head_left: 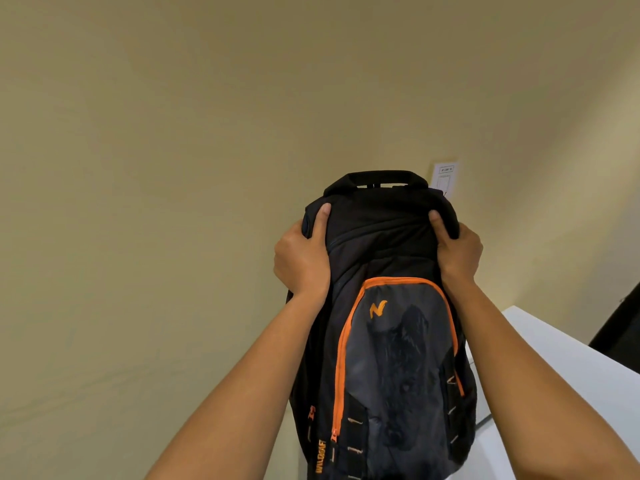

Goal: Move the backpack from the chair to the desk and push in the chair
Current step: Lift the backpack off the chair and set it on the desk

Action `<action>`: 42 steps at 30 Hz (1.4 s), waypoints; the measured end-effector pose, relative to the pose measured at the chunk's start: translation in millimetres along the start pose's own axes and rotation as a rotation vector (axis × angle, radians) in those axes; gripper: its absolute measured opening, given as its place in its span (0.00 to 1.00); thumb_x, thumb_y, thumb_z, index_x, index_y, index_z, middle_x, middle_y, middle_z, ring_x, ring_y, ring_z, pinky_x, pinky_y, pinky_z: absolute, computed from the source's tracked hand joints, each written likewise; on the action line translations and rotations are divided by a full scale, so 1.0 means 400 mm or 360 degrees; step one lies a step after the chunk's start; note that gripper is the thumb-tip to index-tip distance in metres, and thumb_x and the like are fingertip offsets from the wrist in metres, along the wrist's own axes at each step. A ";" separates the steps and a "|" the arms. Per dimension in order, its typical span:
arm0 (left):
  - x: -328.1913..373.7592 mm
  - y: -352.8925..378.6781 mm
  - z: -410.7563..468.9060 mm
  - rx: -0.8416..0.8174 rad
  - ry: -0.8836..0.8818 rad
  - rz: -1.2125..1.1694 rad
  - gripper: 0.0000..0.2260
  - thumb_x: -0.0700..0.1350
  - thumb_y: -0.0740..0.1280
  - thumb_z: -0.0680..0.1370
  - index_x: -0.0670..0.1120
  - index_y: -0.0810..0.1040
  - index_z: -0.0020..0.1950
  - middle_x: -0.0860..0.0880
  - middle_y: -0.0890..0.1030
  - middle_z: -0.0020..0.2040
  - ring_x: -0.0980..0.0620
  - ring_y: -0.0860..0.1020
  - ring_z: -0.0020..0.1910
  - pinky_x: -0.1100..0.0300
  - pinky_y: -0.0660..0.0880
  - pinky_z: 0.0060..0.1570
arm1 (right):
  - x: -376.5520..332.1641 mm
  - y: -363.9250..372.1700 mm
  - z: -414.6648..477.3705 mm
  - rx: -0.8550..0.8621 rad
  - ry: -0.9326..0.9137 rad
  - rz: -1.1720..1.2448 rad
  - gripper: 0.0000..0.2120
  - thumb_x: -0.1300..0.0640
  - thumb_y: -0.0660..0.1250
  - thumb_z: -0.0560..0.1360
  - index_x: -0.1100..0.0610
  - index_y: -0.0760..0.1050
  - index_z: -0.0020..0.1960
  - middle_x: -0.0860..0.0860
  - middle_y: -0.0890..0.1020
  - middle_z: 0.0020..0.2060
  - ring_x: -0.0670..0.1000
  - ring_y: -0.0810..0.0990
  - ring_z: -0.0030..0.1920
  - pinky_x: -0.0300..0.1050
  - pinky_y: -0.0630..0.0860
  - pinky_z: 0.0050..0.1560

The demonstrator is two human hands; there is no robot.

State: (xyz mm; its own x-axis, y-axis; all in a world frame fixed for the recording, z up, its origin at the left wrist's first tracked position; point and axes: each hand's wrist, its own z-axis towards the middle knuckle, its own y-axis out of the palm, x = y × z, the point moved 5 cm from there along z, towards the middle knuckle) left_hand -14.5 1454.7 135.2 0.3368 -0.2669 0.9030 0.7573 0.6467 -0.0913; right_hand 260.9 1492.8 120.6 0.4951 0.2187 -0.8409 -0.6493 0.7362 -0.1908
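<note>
Left grip (301,261) and right grip (457,252) both clamped on the upper sides of the backpack (381,323), thumbs pressed into the front fabric. Backpack held upright in front of the beige wall (173,133). White counter (554,393) at lower right; contact with the backpack's base unclear, hidden from view.

Single head-worn view, facing forward toward wall (173,133), close behind raised arms
</note>
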 end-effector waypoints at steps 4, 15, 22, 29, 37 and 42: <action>-0.007 0.015 0.010 0.0006 0.0027 0.0089 0.27 0.65 0.62 0.74 0.47 0.60 0.27 0.50 0.65 0.23 0.53 0.63 0.24 0.59 0.58 0.25 | 0.016 0.025 0.014 -0.0037 0.0013 -0.0023 0.24 0.35 0.64 0.73 0.50 0.64 0.27 0.46 0.72 0.25 0.45 0.69 0.28 0.43 0.61 0.28; -0.082 0.062 -0.032 -0.0106 0.0189 0.0178 0.19 0.55 0.61 0.78 0.43 0.68 0.62 0.46 0.77 0.57 0.45 0.77 0.54 0.49 0.75 0.51 | 0.100 0.116 0.001 -0.0361 0.0026 -0.0020 0.22 0.37 0.59 0.77 0.57 0.72 0.51 0.49 0.77 0.43 0.53 0.76 0.46 0.45 0.68 0.44; -0.096 0.066 -0.054 -0.0094 0.0465 0.0366 0.29 0.56 0.65 0.76 0.42 0.63 0.71 0.43 0.70 0.66 0.45 0.71 0.64 0.52 0.68 0.60 | 0.297 0.050 -0.177 -0.0356 0.0165 -0.0221 0.28 0.38 0.50 0.79 0.56 0.65 0.70 0.56 0.75 0.65 0.61 0.75 0.63 0.56 0.71 0.61; -0.102 0.069 -0.044 -0.0087 0.0496 0.0375 0.30 0.57 0.67 0.75 0.42 0.64 0.70 0.44 0.72 0.63 0.45 0.73 0.61 0.52 0.71 0.57 | 0.460 -0.003 -0.402 -0.0376 0.0526 -0.0360 0.35 0.32 0.51 0.74 0.51 0.59 0.74 0.55 0.72 0.70 0.61 0.71 0.69 0.65 0.65 0.68; -0.109 0.075 -0.037 -0.0190 0.0357 0.0079 0.26 0.53 0.65 0.77 0.41 0.64 0.69 0.44 0.73 0.65 0.47 0.74 0.61 0.54 0.74 0.56 | 0.442 0.034 -0.321 -0.0058 0.0651 -0.0227 0.20 0.48 0.58 0.80 0.61 0.72 0.64 0.61 0.76 0.58 0.64 0.74 0.60 0.60 0.69 0.61; -0.079 0.104 -0.044 -0.0170 0.0359 -0.0001 0.22 0.52 0.62 0.79 0.40 0.65 0.67 0.43 0.74 0.63 0.46 0.75 0.59 0.56 0.74 0.51 | 0.437 0.001 -0.249 0.0264 0.0691 -0.0022 0.15 0.56 0.58 0.81 0.66 0.72 0.60 0.65 0.74 0.56 0.64 0.73 0.57 0.55 0.68 0.57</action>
State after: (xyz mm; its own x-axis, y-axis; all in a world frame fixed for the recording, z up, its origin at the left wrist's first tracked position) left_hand 16.2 1477.2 95.6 0.4438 -0.4277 0.7875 0.8083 0.5705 -0.1456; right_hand 289.7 1467.4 -77.0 0.1926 -0.0542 -0.9798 -0.5259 0.8373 -0.1497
